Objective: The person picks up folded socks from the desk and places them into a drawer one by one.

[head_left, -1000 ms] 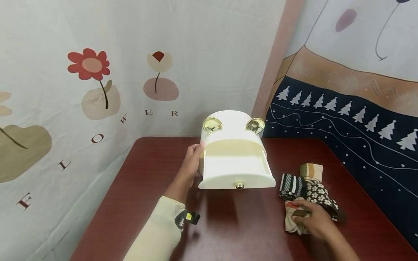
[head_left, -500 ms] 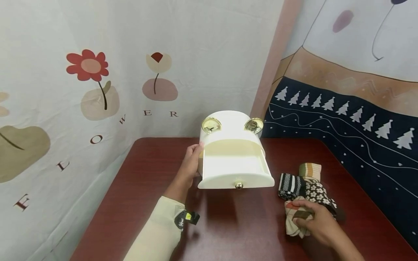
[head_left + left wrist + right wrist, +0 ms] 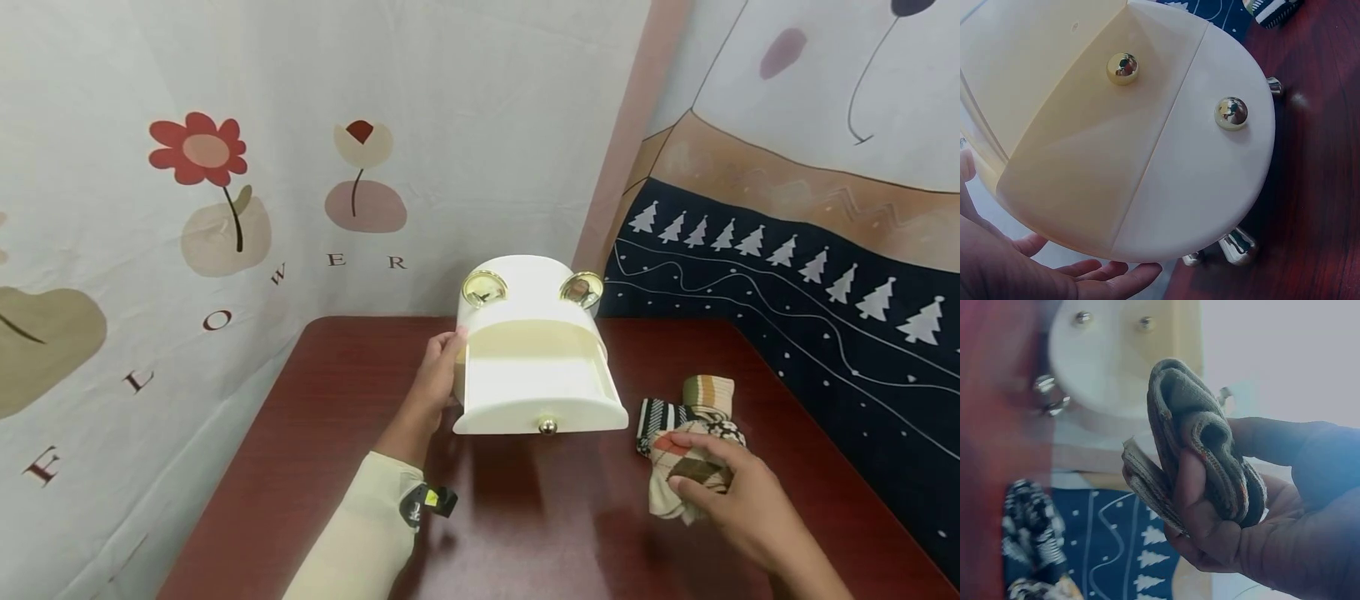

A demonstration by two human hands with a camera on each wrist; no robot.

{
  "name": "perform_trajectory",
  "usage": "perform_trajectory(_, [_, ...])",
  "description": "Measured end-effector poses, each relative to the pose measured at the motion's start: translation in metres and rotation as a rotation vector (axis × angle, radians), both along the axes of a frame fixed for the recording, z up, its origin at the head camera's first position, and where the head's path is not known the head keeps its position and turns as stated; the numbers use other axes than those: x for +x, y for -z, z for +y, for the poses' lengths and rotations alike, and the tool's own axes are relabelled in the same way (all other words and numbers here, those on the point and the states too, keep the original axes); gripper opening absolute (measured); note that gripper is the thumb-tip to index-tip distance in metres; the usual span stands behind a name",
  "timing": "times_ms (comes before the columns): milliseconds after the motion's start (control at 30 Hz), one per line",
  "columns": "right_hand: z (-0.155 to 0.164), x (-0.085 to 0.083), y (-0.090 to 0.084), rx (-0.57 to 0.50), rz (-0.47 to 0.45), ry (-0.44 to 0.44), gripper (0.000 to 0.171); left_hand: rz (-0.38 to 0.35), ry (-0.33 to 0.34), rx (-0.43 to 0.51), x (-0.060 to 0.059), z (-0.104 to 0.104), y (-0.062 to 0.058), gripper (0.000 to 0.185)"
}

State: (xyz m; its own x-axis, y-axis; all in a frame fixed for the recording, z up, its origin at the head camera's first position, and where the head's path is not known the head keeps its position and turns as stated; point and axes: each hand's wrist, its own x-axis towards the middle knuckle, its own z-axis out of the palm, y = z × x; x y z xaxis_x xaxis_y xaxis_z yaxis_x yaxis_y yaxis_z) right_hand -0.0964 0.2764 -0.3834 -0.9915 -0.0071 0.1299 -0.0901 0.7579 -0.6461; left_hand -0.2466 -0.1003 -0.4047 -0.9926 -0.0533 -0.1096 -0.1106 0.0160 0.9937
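In the head view my left hand (image 3: 437,375) lies against the left side of a white drawer box (image 3: 528,279), its thumb near the front edge. In the left wrist view its fingers (image 3: 1125,281) stretch along the box's curved rim. The box's upper drawer (image 3: 542,417), with a golden knob, is pulled out and nothing shows inside it. My right hand (image 3: 757,492) pinches a rolled beige argyle sock (image 3: 690,471) between thumb and fingers. The right wrist view shows that rolled sock (image 3: 1204,444) lifted, its folds toward the camera.
More rolled socks lie at the table's right: a striped beige one (image 3: 708,393), a black-and-white one (image 3: 651,421) and a partly covered flowered one (image 3: 727,429). Two golden discs (image 3: 484,288) top the box. Printed curtains (image 3: 480,150) hang behind the red-brown table (image 3: 352,358).
My right hand has raised the argyle sock off the table and moved slightly up and away, now covering part of the flowered sock. The left hand and box hold still.
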Motion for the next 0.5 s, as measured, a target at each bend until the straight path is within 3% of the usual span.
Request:
perform_trajectory(100, [-0.004,-0.001,-0.012,0.056,0.062,0.043,0.053,0.005,0.006,-0.001,0.000,0.000,0.000,0.068])
perform_trajectory(300, [-0.017,-0.003,-0.033,0.057,0.197,0.070,0.055,0.003,0.002,-0.007,0.000,-0.001,0.001,0.070])
perform_trajectory(500, [-0.033,-0.002,-0.055,0.063,0.228,0.059,0.057,0.010,0.007,-0.009,0.001,0.000,0.001,0.072])
